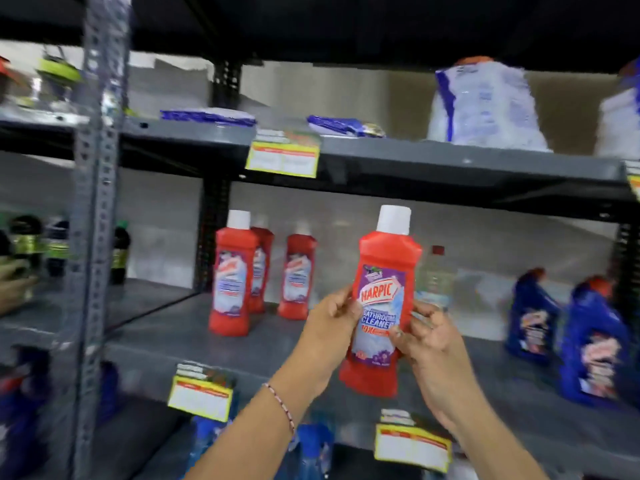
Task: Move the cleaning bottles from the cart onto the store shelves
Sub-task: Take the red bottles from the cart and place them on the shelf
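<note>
Both forearms reach in from the near edge; the left hand (330,318) and right hand (427,336) each hold a closed grip on the red bottle (382,306), upright above the middle shelf (180,336). Three like bottles (232,277) stand far left. Risk, as judged: set too near the front lip, the tall narrow bottle could topple off.

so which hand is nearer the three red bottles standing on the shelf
Left. The left hand grips the held bottle on the side facing the three red bottles; the right hand grips the far side.
</note>
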Tool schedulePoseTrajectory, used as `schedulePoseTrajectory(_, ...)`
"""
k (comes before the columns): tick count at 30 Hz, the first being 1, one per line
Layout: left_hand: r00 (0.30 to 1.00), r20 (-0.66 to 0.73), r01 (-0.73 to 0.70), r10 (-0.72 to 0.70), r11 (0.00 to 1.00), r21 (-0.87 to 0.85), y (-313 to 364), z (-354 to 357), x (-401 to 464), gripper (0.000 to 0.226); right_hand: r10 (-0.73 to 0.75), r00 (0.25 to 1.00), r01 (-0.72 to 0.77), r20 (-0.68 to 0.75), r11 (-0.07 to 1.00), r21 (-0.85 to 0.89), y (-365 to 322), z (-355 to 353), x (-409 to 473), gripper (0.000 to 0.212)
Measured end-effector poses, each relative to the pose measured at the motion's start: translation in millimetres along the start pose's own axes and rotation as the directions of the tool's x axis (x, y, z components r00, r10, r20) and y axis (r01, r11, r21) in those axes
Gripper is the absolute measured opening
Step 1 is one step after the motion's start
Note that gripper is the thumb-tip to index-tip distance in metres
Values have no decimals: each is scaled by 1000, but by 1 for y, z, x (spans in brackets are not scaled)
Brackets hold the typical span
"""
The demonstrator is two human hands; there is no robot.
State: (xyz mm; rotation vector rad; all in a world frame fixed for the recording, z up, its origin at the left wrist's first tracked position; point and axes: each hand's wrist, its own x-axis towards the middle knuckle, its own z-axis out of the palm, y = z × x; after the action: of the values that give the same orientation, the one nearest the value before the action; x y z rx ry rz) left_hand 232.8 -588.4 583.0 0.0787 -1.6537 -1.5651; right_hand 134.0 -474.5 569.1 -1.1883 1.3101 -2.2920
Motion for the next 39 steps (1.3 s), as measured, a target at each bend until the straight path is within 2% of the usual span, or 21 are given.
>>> schedulePoseTrajectory(6,978,-206,17,-9,999,37,-22,-90,31,40,44,997,-36,60,991,-132,63,80,43,40)
schedulePoseTrajectory(10,967,-256,5,13,997,71,-40,-113,45,40,47,998,-37,44,979,-200,95,101,64,41)
schedulePoseTrajectory(13,974,-228,32,-2,991,128,-50,-124,48,37,101,986,-57,133,953,-297,111,94,71,56)
schedulePoseTrajectory(16,989,-133,99,-66,961,259,-72,-136,47,36,215,960,-102,181,865,-491,129,86,67,76)
schedulePoseTrajectory(18,986,-110,152,-121,930,334,-87,-143,48,38,252,956,-135,147,828,-544,137,87,73,72)
schedulePoseTrajectory(21,971,-164,231,-173,851,471,-90,-143,52,45,265,957,-150,116,797,-585,148,95,87,64)
schedulePoseTrajectory(23,965,-191,253,-177,810,529,-88,-141,55,46,263,957,-124,123,754,-645,165,92,98,69)
schedulePoseTrajectory(25,963,-177,268,-203,796,543,-87,-140,57,47,281,954,-133,108,713,-688,186,84,111,82)
schedulePoseTrajectory(26,961,-170,277,-220,794,541,-88,-140,57,49,281,954,-129,106,703,-700,188,84,112,83)
schedulePoseTrajectory(30,955,-148,296,-256,805,514,-90,-144,60,53,290,954,-138,71,639,-757,183,89,110,67)
schedulePoseTrajectory(35,959,-125,281,-254,812,512,-89,-145,60,55,282,958,-139,55,624,-769,178,97,105,64)
schedulePoseTrajectory(39,962,-158,272,-223,828,491,-86,-139,49,54,297,953,-147,63,631,-762,167,95,88,64)
